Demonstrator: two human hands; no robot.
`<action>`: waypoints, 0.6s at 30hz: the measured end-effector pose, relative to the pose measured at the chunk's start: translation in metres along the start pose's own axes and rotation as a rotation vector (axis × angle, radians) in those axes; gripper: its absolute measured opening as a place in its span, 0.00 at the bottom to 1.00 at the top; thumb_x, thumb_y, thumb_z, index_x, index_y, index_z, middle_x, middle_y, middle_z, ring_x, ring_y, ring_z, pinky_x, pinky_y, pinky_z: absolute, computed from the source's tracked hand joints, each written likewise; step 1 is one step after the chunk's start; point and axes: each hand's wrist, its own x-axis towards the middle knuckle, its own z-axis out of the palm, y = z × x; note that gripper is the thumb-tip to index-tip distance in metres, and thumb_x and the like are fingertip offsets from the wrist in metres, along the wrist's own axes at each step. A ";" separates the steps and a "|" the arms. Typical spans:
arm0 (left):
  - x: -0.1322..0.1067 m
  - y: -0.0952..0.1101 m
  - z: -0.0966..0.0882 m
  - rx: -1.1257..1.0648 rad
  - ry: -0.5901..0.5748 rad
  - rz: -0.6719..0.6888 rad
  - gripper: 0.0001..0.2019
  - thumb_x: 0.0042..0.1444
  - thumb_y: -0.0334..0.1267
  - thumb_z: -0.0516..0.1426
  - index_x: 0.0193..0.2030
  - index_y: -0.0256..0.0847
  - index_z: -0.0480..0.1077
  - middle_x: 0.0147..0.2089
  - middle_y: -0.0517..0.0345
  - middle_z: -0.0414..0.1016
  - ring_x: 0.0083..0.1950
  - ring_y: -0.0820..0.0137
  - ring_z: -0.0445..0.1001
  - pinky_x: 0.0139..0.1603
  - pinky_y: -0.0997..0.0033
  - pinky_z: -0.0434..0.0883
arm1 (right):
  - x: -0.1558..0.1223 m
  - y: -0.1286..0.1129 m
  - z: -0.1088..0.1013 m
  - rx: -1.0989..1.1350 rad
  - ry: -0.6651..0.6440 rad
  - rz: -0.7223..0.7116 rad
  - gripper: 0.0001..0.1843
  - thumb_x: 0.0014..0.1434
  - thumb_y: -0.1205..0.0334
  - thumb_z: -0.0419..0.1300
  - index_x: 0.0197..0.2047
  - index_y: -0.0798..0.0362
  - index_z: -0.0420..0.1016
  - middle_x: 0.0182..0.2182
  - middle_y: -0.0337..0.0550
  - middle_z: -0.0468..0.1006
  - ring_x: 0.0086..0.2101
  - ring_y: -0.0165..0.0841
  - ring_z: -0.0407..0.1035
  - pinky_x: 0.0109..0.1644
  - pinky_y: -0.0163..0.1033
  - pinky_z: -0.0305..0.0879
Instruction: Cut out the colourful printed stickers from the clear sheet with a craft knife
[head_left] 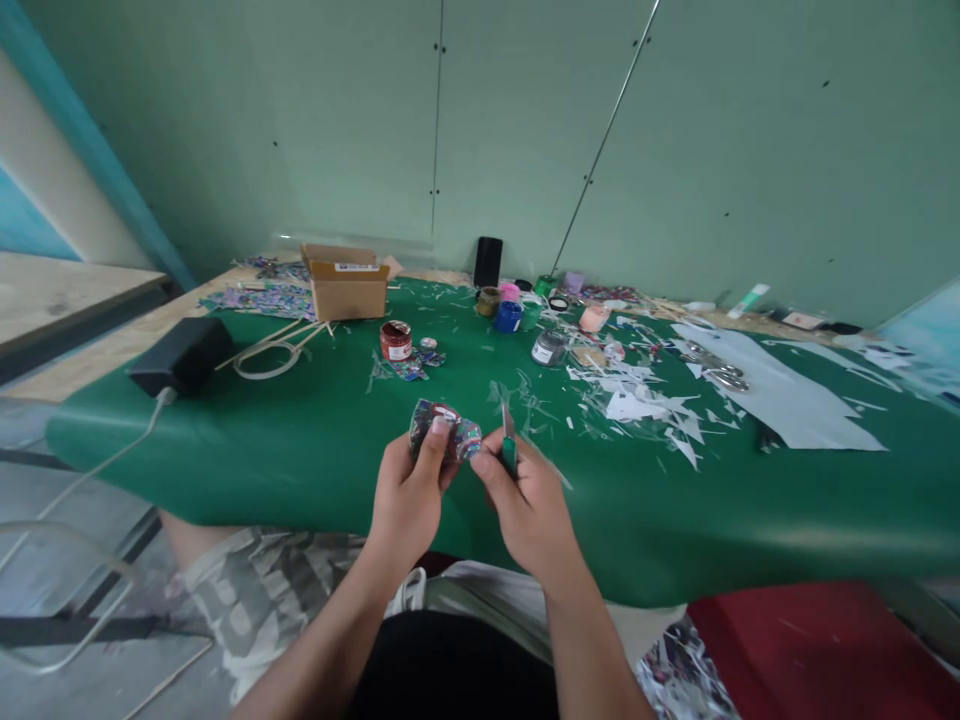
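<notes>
My left hand (409,490) is closed on a multicoloured speckled piece (466,438), thumb pressed on top. A small red part with a pale mark shows near that thumb. My right hand (529,500) grips a small green-handled knife (509,452), its blade pointing up and away. The right fingertips meet the speckled piece's right edge. Beyond my hands, an open jar of dark red paint (396,341) stands beside another speckled piece (409,367). A grey paint jar (549,347) is farther right.
White paper scraps (637,400) and clear slivers litter the green table cover (300,430). Scissors (724,372) lie on a white sheet (810,400) at right. A cardboard box (349,292), a black power adapter (182,355) with its cable, and several paint jars, one blue (508,317), stand behind.
</notes>
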 end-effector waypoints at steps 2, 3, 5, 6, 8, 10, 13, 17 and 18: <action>0.006 -0.003 -0.007 0.026 0.073 0.021 0.26 0.53 0.56 0.60 0.16 0.40 0.59 0.14 0.66 0.56 0.17 0.79 0.53 0.17 0.75 0.49 | -0.003 0.002 -0.002 0.062 0.009 0.022 0.14 0.64 0.52 0.55 0.30 0.50 0.65 0.19 0.30 0.60 0.20 0.26 0.55 0.26 0.34 0.53; 0.009 -0.004 -0.010 0.021 0.114 0.024 0.25 0.54 0.54 0.59 0.16 0.40 0.59 0.14 0.66 0.56 0.17 0.79 0.53 0.17 0.76 0.50 | -0.004 0.002 -0.003 0.097 0.034 0.033 0.14 0.64 0.51 0.55 0.30 0.50 0.65 0.19 0.30 0.60 0.19 0.25 0.54 0.25 0.33 0.52; 0.013 -0.004 -0.014 -0.021 0.159 0.002 0.23 0.55 0.51 0.59 0.17 0.40 0.60 0.14 0.66 0.56 0.17 0.79 0.54 0.17 0.76 0.51 | -0.006 0.003 -0.004 0.171 0.103 0.029 0.16 0.65 0.51 0.55 0.29 0.50 0.64 0.19 0.30 0.61 0.19 0.25 0.53 0.23 0.33 0.51; 0.013 -0.003 -0.014 -0.038 0.160 -0.018 0.22 0.55 0.51 0.59 0.17 0.41 0.60 0.13 0.66 0.56 0.17 0.79 0.54 0.17 0.76 0.51 | -0.006 0.003 -0.004 0.200 0.133 0.016 0.17 0.65 0.51 0.54 0.27 0.50 0.63 0.19 0.30 0.61 0.19 0.25 0.53 0.23 0.33 0.51; 0.011 0.001 -0.011 -0.051 0.142 -0.055 0.22 0.53 0.51 0.60 0.17 0.41 0.61 0.13 0.66 0.58 0.16 0.78 0.55 0.16 0.76 0.52 | -0.004 0.002 -0.003 0.222 0.153 -0.011 0.20 0.66 0.51 0.52 0.24 0.50 0.61 0.17 0.30 0.60 0.18 0.25 0.53 0.23 0.33 0.52; 0.007 0.004 -0.006 -0.041 0.120 -0.070 0.21 0.50 0.51 0.61 0.17 0.40 0.62 0.13 0.65 0.58 0.16 0.78 0.56 0.16 0.77 0.52 | -0.001 0.001 -0.001 0.178 0.136 -0.001 0.21 0.66 0.52 0.52 0.23 0.50 0.62 0.16 0.31 0.61 0.18 0.25 0.55 0.23 0.33 0.53; 0.003 0.006 -0.002 -0.028 0.103 -0.062 0.18 0.49 0.49 0.59 0.18 0.40 0.63 0.14 0.65 0.60 0.16 0.78 0.56 0.17 0.76 0.53 | 0.005 0.004 0.000 0.085 0.149 0.077 0.12 0.63 0.53 0.56 0.32 0.50 0.70 0.18 0.31 0.67 0.18 0.26 0.57 0.23 0.33 0.54; 0.005 0.000 -0.004 0.028 0.007 -0.052 0.16 0.51 0.43 0.54 0.16 0.41 0.62 0.15 0.62 0.62 0.18 0.76 0.58 0.19 0.75 0.55 | 0.010 0.016 0.001 0.045 0.188 0.141 0.14 0.60 0.49 0.58 0.33 0.52 0.73 0.21 0.35 0.71 0.19 0.27 0.60 0.23 0.34 0.55; 0.006 -0.002 -0.005 0.041 -0.019 -0.057 0.16 0.51 0.42 0.54 0.16 0.40 0.62 0.15 0.62 0.62 0.18 0.76 0.58 0.19 0.75 0.55 | 0.011 0.019 0.002 0.062 0.195 0.148 0.16 0.60 0.47 0.57 0.32 0.52 0.73 0.21 0.36 0.72 0.19 0.27 0.60 0.23 0.34 0.55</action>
